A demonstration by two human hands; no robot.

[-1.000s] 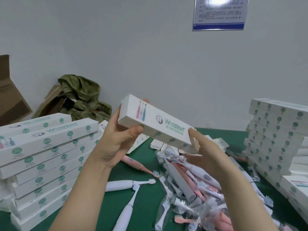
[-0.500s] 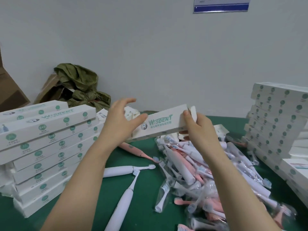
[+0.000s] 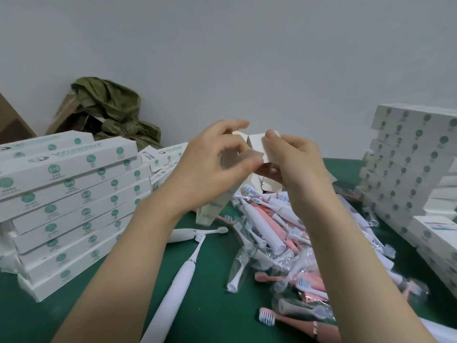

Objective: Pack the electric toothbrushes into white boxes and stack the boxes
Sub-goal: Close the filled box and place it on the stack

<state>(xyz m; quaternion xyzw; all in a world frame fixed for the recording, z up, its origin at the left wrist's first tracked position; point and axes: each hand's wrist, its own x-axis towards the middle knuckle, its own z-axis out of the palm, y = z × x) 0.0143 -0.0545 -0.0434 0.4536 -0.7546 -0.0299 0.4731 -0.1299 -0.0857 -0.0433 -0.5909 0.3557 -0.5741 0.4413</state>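
Nearest me on the green-covered worktop (image 3: pixel 210 305), a white plastic electric toothbrush (image 3: pixel 173 288) lies with its handle cut off at the bottom of my view. A pink plastic toothbrush (image 3: pixel 291 322) by the near right corner is half hidden behind my right forearm. That forearm also covers part of the heap of white and pink toothbrushes in clear wrappers (image 3: pixel 267 233) in the worktop's middle.

Above the heap I hold the long white cardboard box (image 3: pixel 214 209) tilted, open end up. My left hand (image 3: pixel 207 167) has its fingers curled and pinches the box near its top, though motion blur smears the fingertips. My right hand (image 3: pixel 299 162) pinches an end flap between thumb and forefinger. My left hand hides most of the box's body, and I cannot tell whether its lower end touches the worktop.

A stack of white printed boxes (image 3: pixel 74 194) sits along the left edge. A taller stack of white boxes (image 3: pixel 408 164) sits along the right edge and is cut off at the side. Past the far left corner, a crumpled olive-green bag (image 3: pixel 111 112) lies over a brown cardboard carton (image 3: pixel 64 115) against the wall.
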